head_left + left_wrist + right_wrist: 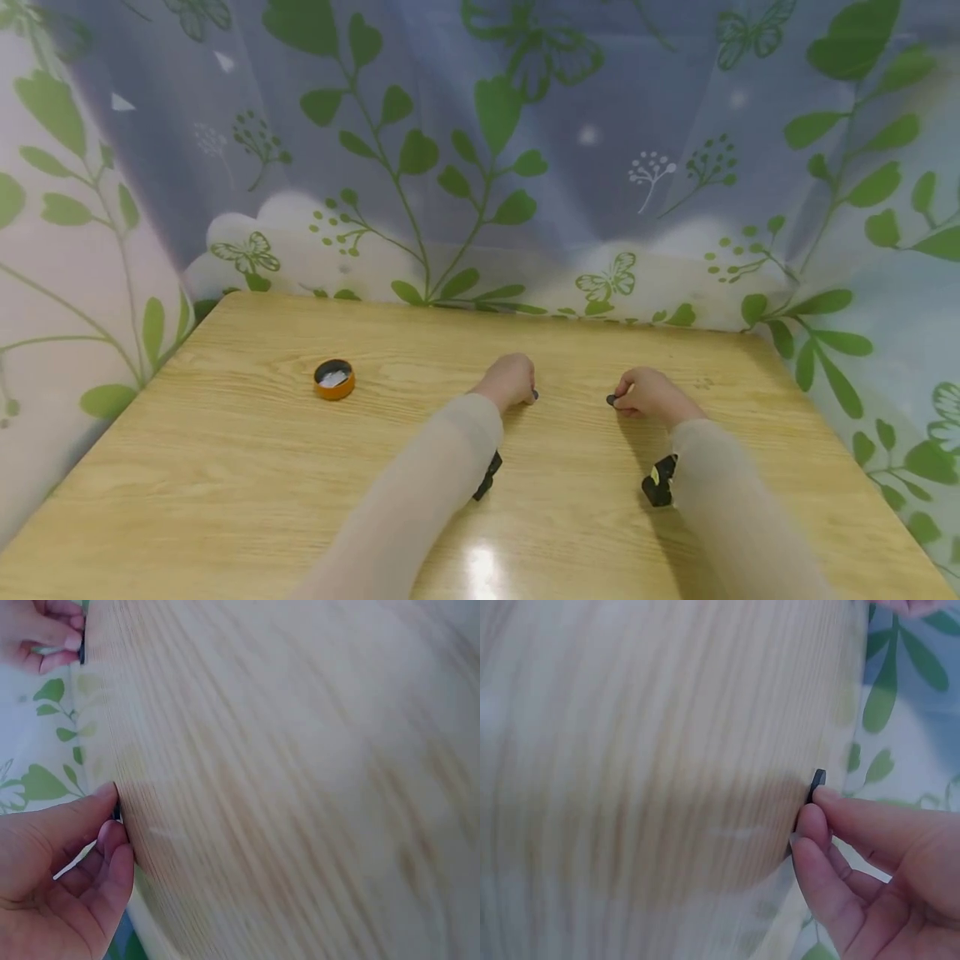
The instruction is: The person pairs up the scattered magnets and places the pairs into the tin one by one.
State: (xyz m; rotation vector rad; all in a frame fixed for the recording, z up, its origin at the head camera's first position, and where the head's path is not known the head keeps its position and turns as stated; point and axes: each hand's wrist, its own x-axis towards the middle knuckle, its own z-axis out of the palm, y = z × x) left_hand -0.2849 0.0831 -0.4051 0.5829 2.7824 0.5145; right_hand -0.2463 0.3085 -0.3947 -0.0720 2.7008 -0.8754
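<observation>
My left hand [510,381] is low over the wooden table [420,492], right of the middle. Its thumb and fingertips pinch a small dark disc [535,395], mostly covered by the fingers in the left wrist view. A short way to the right, my right hand [647,393] pinches a small flat black disc [611,400] between thumb and fingers. In the right wrist view that black disc [818,780] sticks out past the fingertips, close to the tabletop. The two discs are apart, facing each other across a gap. What kind of discs they are I cannot tell.
On the left part of the table stands a small round orange container [334,392], dark inside, with something whitish in it. A patterned curtain [465,208] of leaves and butterflies hangs behind the table and at both sides. Black devices sit at both wrists.
</observation>
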